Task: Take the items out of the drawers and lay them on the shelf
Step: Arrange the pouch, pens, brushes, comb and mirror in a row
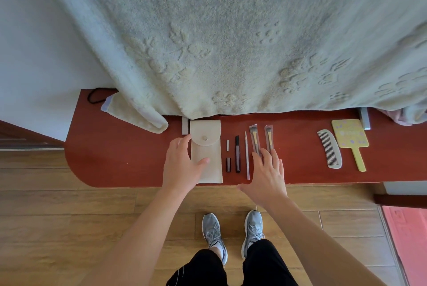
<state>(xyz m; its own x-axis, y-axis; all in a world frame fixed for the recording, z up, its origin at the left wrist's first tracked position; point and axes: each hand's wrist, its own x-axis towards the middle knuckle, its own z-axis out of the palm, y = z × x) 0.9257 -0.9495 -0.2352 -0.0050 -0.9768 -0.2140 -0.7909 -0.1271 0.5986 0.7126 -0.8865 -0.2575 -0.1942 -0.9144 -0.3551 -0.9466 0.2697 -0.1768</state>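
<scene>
Left hand point(182, 165) lies flat and open, thumb on the beige pouch point(206, 151) on the red shelf point(115, 158). Right hand point(268, 174) is spread open, fingertips touching two wrapped brushes point(262, 140); pencils between, comb point(329, 148) and mirror point(350, 140) well right.

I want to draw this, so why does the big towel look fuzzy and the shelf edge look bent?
In the head view, the towel is smeared, most at the top, probably from camera motion; the wide lens seems to bow the straight front edge of the red shelf; the comb and brushes look sharper; the light is soft daylight, with faint shadows under the left hand and right hand, and no glare.
</scene>
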